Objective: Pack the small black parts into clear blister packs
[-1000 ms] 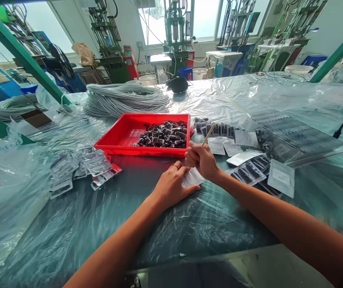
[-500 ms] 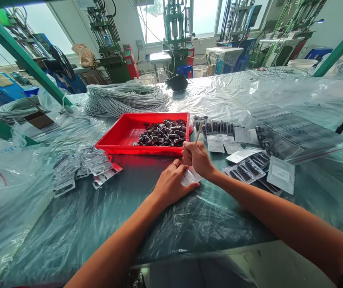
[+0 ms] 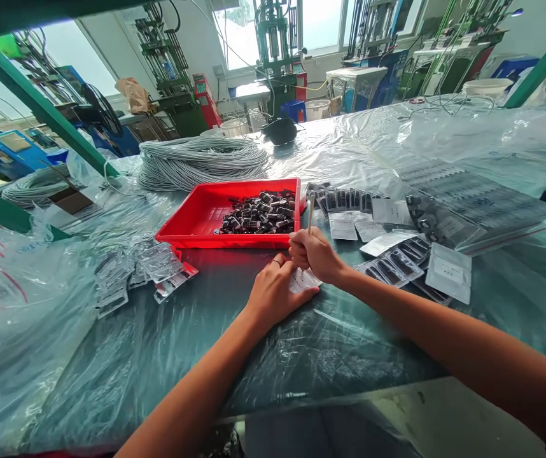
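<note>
My left hand (image 3: 275, 289) rests on a small clear plastic package (image 3: 303, 280) on the table, thumb and fingers apart around its sides, holding it down. Part of the package is hidden under the hands. Just above it, my right hand (image 3: 315, 254) is closed in a fist around a thin pale stick (image 3: 311, 213), which stands nearly upright; its lower end is hidden. Behind both hands is a red tray (image 3: 196, 242) with a heap of small black-and-silver parts (image 3: 261, 213) in its right part.
Flat plastic packs (image 3: 158, 261) lie left. To the right are packs of black pieces (image 3: 392, 266), white-backed packs (image 3: 449, 272) and a large clear bag (image 3: 483, 203). Behind the tray lies a grey cable coil (image 3: 201, 162). A green post (image 3: 48, 114) slants at left.
The stick has gone from leaning right to nearly upright in my right hand. My left hand stays on the package. The whole view has shifted slightly.
</note>
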`<state>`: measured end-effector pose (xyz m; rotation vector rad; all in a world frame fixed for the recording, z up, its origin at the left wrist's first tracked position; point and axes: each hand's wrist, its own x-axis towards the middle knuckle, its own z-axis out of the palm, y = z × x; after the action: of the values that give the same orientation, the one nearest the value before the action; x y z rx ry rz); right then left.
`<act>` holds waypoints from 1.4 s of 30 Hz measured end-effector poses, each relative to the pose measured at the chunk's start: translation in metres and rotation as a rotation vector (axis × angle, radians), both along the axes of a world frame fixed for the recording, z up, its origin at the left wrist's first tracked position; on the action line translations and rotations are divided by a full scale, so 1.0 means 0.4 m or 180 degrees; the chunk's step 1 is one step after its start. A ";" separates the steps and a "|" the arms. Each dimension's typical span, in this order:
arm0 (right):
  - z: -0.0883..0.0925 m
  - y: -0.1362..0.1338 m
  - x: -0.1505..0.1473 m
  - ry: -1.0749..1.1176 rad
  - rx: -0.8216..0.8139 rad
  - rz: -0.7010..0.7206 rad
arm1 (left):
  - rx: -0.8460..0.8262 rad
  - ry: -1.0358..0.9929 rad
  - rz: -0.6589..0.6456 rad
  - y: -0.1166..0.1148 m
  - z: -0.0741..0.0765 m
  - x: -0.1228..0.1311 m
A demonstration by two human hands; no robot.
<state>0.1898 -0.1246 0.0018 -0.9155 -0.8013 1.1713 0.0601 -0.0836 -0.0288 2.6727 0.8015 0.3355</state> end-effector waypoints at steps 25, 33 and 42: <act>-0.030 -0.004 -0.033 -0.0204 0.0546 -0.0642 | -0.0468 0.0114 -0.0259 0.010 0.026 -0.013; -0.042 0.001 -0.019 -0.0367 0.0501 -0.0675 | -0.0619 0.0127 -0.0101 0.002 0.027 -0.009; -0.027 0.003 -0.033 -0.0132 0.0194 -0.0462 | -0.0391 0.0003 -0.0047 -0.005 0.020 -0.007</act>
<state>0.1767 -0.1233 -0.0092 -0.9343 -0.7865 0.9996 0.0573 -0.0857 -0.0207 2.5634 0.7764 0.2722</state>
